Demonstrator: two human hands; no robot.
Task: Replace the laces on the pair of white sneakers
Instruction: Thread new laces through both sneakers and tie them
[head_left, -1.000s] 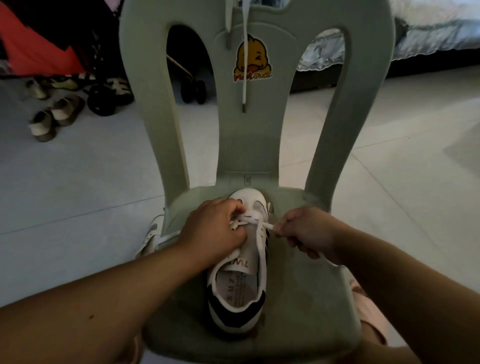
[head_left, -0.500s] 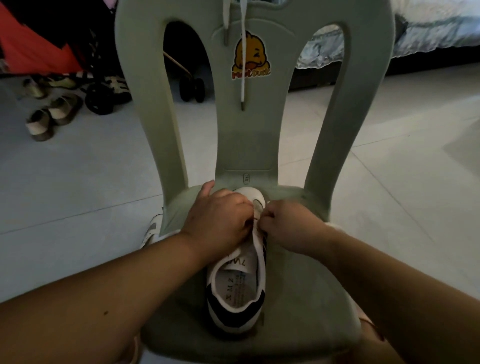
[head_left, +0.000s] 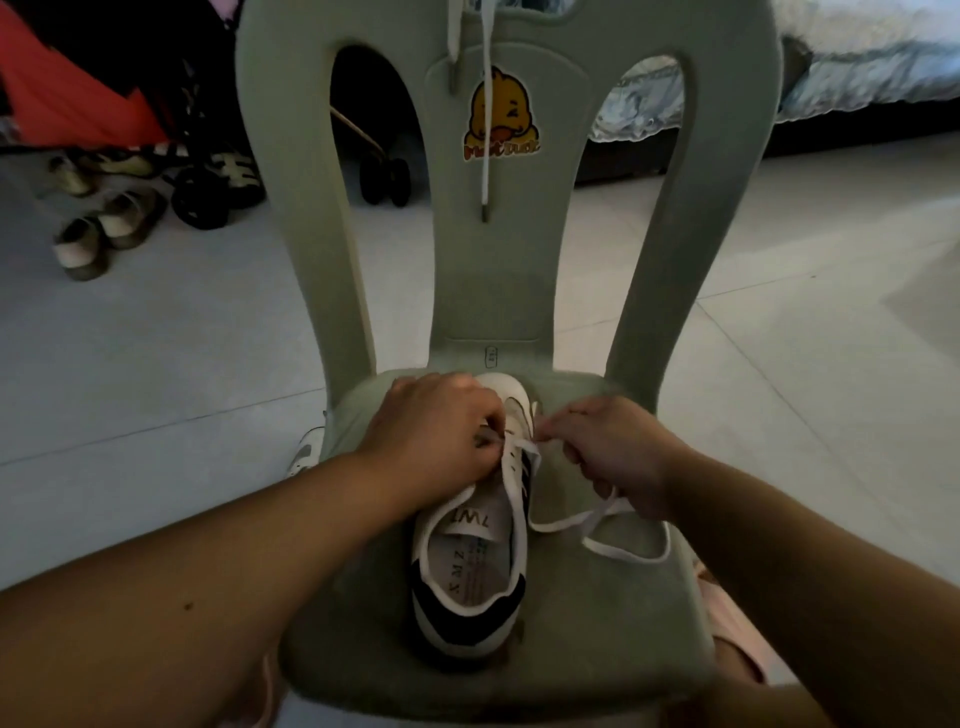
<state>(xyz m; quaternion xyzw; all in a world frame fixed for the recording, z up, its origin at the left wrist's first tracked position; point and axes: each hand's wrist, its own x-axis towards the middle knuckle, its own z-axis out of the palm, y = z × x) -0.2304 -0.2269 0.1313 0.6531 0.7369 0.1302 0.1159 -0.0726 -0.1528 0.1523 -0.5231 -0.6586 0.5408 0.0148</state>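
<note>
Since half a second ago, the right hand (head_left: 608, 452) is drawing away from the left hand (head_left: 441, 431), and a loop of white lace (head_left: 587, 519) is now lying on the chair seat (head_left: 597, 649). Both hands' fingers are pinching the lace near the eyelets of the white sneaker (head_left: 478, 561), which is sitting on the seat, toe toward the backrest. A second sneaker (head_left: 306, 452) is lying on the floor beside the chair.
</note>
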